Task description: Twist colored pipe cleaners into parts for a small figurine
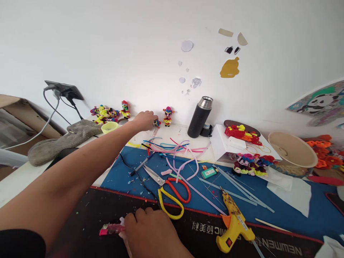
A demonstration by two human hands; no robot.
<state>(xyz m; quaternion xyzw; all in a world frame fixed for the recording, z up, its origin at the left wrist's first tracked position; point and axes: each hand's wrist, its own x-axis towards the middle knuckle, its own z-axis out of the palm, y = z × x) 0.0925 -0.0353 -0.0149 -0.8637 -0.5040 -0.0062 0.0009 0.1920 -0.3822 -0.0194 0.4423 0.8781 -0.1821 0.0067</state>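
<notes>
My left hand [144, 121] reaches to the back of the table by the wall. Its fingers are closed around a small colourful figurine [156, 123], partly hidden by the hand. Just right of it stands another figurine [168, 116] in red and yellow with a pink hat. Near the front, my right hand [150, 229] rests on the black mat with fingers curled under. Pale crumpled tissue [122, 234] pokes out at its left side, beside a pink lighter [110, 229]. What the right fingers hold is hidden.
Scissors [161, 182] with red and yellow handles lie ahead of my right hand. A yellow glue gun [236, 224] is to the right. Pipe cleaners [182, 161] and glue sticks [242, 190] are scattered on the blue mat [115, 172]. A black flask [200, 116] stands near the wall.
</notes>
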